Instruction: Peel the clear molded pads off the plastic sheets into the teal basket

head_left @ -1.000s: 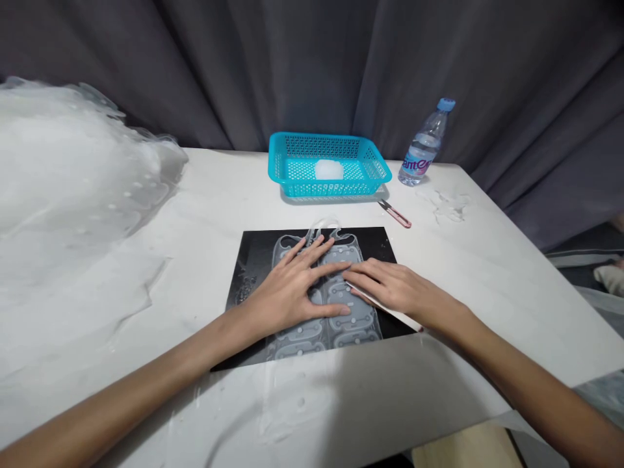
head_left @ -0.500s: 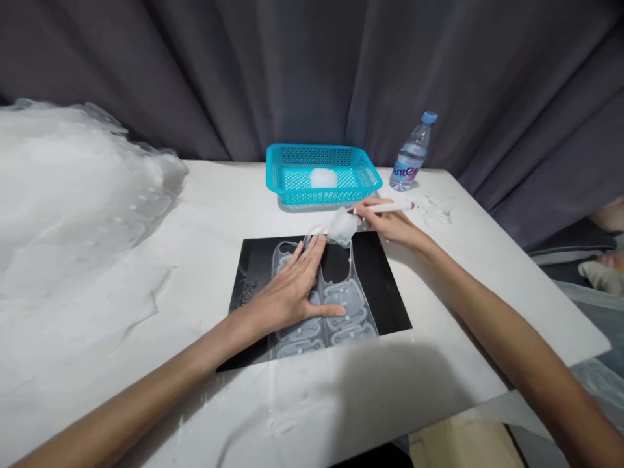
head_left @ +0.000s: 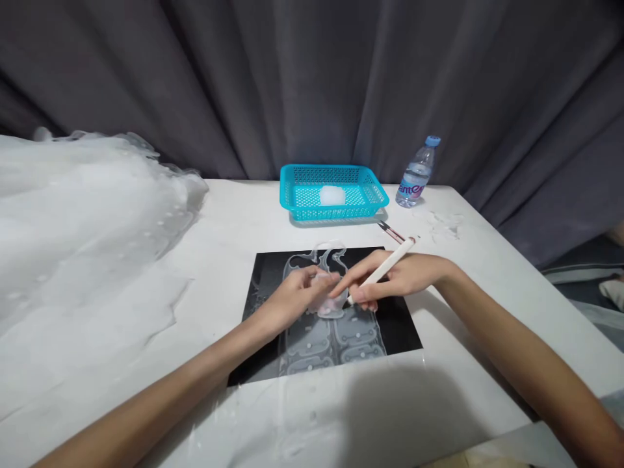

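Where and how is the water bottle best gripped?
The water bottle is probably best held around its label, from the front right: it is round and stands upright, with the turquoise basket to its left and the curtain behind.

Toward the white table's far edge, a blue basket, bottle, snips and scraps are set; translucent sheets are heaped leftward, a black mat is laid toward the near edge.
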`<state>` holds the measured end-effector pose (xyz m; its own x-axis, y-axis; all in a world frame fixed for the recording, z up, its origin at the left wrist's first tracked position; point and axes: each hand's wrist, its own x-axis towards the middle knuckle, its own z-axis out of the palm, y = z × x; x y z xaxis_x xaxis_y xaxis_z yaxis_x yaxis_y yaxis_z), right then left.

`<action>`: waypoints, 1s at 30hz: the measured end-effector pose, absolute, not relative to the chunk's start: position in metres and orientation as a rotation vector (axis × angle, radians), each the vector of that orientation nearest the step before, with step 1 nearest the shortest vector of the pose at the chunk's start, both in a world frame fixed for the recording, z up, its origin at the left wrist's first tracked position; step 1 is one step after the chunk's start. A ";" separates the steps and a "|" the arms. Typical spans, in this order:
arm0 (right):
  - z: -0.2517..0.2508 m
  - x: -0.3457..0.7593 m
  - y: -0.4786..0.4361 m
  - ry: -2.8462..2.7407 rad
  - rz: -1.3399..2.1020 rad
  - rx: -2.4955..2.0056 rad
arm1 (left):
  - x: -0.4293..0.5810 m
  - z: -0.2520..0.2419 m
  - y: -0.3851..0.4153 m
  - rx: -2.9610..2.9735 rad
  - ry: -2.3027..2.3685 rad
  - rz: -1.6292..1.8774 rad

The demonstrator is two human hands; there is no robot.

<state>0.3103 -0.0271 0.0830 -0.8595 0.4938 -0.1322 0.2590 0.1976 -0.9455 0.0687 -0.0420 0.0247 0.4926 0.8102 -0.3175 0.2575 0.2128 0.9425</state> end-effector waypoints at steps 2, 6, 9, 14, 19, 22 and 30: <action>0.084 0.315 -0.020 -2.265 1.579 -0.802 | 0.068 0.022 -0.041 1.353 1.034 0.526; 0.073 0.321 -0.010 -2.172 0.970 -1.122 | 0.065 0.021 -0.043 1.438 1.004 0.513; 0.055 0.309 -0.012 -2.306 0.864 -1.063 | 0.063 0.018 -0.044 1.511 1.002 0.522; 0.036 0.285 -0.017 -2.430 0.960 -0.913 | 0.060 0.014 -0.045 1.648 1.051 0.573; 0.040 0.286 -0.014 -2.201 1.200 -0.971 | 0.061 0.022 -0.049 1.687 1.011 0.569; 0.041 0.292 -0.011 -2.186 1.309 -0.964 | 0.062 0.026 -0.050 1.757 0.990 0.569; 0.041 0.292 -0.007 -2.284 1.226 -1.086 | 0.065 0.028 -0.060 2.558 0.883 0.549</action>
<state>0.2921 -0.0075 0.0412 -0.6553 0.7527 -0.0638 0.4689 0.3391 -0.8156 0.0645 -0.0603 0.0282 0.7267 0.6449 0.2367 0.4972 -0.7315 0.4667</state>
